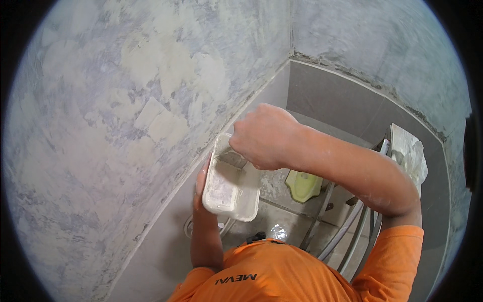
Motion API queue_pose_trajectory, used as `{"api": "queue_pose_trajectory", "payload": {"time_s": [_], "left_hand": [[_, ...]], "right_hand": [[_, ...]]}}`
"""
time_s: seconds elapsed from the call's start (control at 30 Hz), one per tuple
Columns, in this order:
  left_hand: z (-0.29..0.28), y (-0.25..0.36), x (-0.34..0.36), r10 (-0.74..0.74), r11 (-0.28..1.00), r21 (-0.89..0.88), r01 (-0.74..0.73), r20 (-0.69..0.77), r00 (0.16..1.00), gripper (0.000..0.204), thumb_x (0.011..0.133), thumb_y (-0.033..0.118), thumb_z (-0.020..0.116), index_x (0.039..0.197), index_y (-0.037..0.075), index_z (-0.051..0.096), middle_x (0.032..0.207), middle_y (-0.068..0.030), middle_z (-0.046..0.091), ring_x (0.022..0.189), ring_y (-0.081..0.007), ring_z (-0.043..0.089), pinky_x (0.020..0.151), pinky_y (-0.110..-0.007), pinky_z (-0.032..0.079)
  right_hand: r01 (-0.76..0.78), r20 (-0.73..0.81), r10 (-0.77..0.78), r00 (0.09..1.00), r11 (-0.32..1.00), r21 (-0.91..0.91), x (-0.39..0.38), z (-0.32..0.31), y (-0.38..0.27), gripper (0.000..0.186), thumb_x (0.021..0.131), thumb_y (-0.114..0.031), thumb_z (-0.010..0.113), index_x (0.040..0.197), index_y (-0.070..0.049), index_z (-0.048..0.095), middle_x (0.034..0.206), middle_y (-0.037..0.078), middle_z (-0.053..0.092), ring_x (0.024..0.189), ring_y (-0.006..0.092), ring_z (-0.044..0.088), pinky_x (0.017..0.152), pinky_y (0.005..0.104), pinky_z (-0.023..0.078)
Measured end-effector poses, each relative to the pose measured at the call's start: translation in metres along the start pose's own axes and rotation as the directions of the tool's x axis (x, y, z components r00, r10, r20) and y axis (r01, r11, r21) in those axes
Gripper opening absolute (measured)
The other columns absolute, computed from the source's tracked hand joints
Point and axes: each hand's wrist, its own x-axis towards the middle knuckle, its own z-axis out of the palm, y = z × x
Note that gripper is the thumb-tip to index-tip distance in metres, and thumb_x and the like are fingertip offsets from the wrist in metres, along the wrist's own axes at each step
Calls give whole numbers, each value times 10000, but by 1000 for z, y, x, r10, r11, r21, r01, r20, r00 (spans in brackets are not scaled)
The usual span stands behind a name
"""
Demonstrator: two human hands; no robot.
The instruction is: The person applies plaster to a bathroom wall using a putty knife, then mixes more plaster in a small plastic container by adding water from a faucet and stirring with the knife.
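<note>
- Your left hand supports the white rectangular plastic tub, fingers against its left wall; you can't see how far they wrap underneath.
- Your right hand is closed in a fist above the tub's upper right edge, gripping what looks like a scraper; its handle is hidden, its grey blade down inside the tub.
- The tub has whitish putty smeared over its inside.
- Counted: one tub, one scraper, one yellow-green squat toilet pan on the floor beyond your right forearm.
</note>
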Motion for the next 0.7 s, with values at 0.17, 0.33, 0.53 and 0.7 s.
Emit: {"api": "queue_pose_trajectory", "payload": {"time_s": [0.17, 0.33, 0.53, 0.7], "left_hand": [[1, -6, -10, 87, 993, -73, -89, -41, 995, 420, 1045, 296, 483, 1332, 8, 590, 1182, -145, 693, 1020, -280, 708, 870, -457, 616], [0, -5, -1, 212, 976, -42, -216, -80, 974, 422, 1054, 331, 462, 1289, 18, 621, 1159, -137, 703, 983, -293, 713, 864, -497, 602], [-2, -14, -4, 243, 966, -68, -248, -74, 967, 512, 1031, 436, 437, 1248, 21, 644, 1147, -164, 703, 977, -340, 701, 856, -511, 595], [2, -15, -4, 220, 975, -56, -217, 77, 972, 537, 1023, 432, 468, 1329, 9, 589, 1205, -167, 680, 1022, -331, 689, 892, -510, 584]], "right_hand": [[-101, 48, 98, 994, 992, 77, -18, -3, 6, 127, 798, -138, 667, 794, -49, 757, 837, 162, 733, 812, 347, 727, 736, 442, 566], [-300, -1, 338, 941, 837, 458, -39, 6, 18, 265, 870, -227, 681, 802, 25, 728, 767, 260, 670, 823, 424, 687, 753, 491, 534], [-227, 5, 274, 962, 786, 575, -39, 51, -3, 303, 839, -232, 722, 852, 70, 719, 820, 283, 698, 847, 448, 705, 801, 492, 568], [-249, -30, 322, 946, 783, 570, -37, 55, -5, 253, 843, -226, 715, 803, 24, 717, 759, 253, 677, 792, 445, 676, 755, 502, 550]]}}
